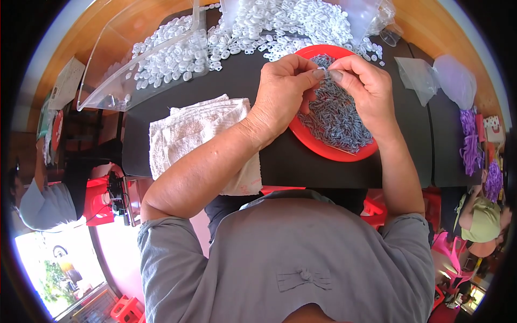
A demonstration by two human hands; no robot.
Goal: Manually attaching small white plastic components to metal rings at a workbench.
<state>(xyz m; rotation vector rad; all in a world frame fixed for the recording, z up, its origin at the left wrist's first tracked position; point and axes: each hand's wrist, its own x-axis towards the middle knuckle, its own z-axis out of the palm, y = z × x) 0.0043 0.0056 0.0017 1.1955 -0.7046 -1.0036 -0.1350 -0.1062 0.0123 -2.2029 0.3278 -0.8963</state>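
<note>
Over a red plate [301, 141] heaped with small grey screw-like pieces [342, 121], my two hands meet fingertip to fingertip. My left hand [288, 89] is closed in a pinch on a small white plastic piece [322, 68], of which only a bit shows. Thumb and forefinger of my right hand [369, 89] are pinched against the same spot; what they grip is hidden. Beyond the plate lies a large heap of white oval plastic pieces with holes [301, 24]. A folded whitish cloth [199, 126] rests on the dark table [280, 167], under my left forearm.
A clear plastic bin [102, 97] on its side holds more white pieces at the far left. Clear plastic bags [417, 78] lie at the right, near purple strands [471, 140]. Other people [484, 220] sit at both sides, with red stools [126, 309] about.
</note>
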